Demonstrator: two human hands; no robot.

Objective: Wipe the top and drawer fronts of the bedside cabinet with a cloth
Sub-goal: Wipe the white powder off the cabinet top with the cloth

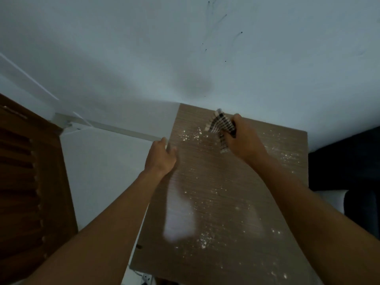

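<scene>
The bedside cabinet's wood-grain top (222, 182) fills the lower middle of the head view, flecked with white dust and crumbs. My right hand (244, 138) is closed around a black-and-white checked cloth (220, 128), pressed on the far part of the top near the wall. My left hand (161, 155) grips the cabinet's left edge, fingers curled over it. A pale glare patch lies on the near left of the top. The drawer fronts are out of sight.
A white wall (185, 48) rises right behind the cabinet. A dark wooden louvred door (26, 182) stands at the left, past a strip of white floor. A dark bed or cushion (349, 171) borders the cabinet's right side. A power strip (147, 279) lies below the near edge.
</scene>
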